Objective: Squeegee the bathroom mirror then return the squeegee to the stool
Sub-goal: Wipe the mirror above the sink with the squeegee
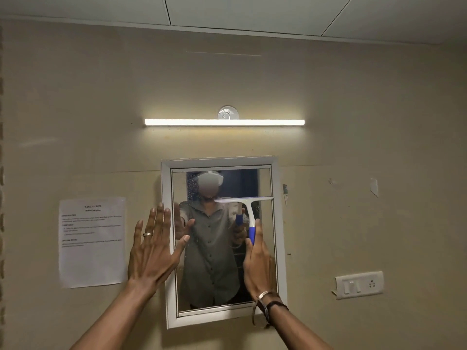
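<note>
The squeegee (249,213) is gripped by its blue handle in the closed right hand (257,263), blade laid level across the mirror (219,274) toward twelve o'clock of that hand, while the left hand (154,251) is spread flat at nine o'clock.

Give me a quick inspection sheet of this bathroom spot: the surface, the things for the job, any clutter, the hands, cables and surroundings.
Surface: mirror in a white frame on the wall; droplets show near its upper left.
Job's things: squeegee, white blade with blue handle, blade level across the upper right of the glass. Stool not in view.
Clutter: printed sheet taped left of the mirror; scrap of tape on the wall to the right.
Hands: right hand closed in a grip on the squeegee handle; left hand open, fingers spread, at the mirror's left frame.
Cables: nothing seen.
Surroundings: lit tube light above the mirror; switch plate lower right.
</note>
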Motion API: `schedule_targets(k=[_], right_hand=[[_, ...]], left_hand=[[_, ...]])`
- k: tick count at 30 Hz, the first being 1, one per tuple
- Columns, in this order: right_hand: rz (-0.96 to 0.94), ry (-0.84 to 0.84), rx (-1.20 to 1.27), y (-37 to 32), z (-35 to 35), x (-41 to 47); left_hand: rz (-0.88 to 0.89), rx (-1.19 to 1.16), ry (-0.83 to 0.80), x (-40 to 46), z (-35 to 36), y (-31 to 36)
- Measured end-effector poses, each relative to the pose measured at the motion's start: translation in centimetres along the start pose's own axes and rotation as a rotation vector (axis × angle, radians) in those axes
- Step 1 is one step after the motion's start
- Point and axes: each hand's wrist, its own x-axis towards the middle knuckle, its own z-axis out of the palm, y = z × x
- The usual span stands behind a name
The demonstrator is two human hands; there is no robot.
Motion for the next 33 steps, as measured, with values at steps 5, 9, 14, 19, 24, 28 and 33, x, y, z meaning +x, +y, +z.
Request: schedule_targets(k=[5, 9, 14, 19, 24, 28, 33], right_hand=[[-0.099, 0.053, 0.020, -3.2, -1.4, 5.1], [-0.102, 0.005, -0.020, -3.7, -1.3, 7.3], [-0.069, -0.035, -0.025, -1.8, -0.7, 3.2], [0.009, -0.075, 0.011, 1.2, 0.8, -2.2], [0.068, -0.106, 0.014, 2.4, 0.5, -5.5], [0.041, -0.056, 0.072, 0.4, -1.1, -3.0], [-0.036, -0.049, -0.011, -1.5, -2.2, 2.9]], left_hand=[[-0.001, 0.005, -0.010, 0.3, -1.0, 0.1], [-0.001, 0.038, -0.012, 0.2, -1.3, -0.4], [-0.005, 0.079, -0.011, -0.8, -1.7, -0.8], [-0.007, 0.092, -0.023, -1.9, -2.0, -0.6], [-0.013, 0.098, -0.043, -2.6, -2.6, -0.2], [-0.021, 0.091, -0.042, -2.3, -3.3, -0.1], [-0.020, 0.087, -0.039, -2.3, -3.3, -0.6]])
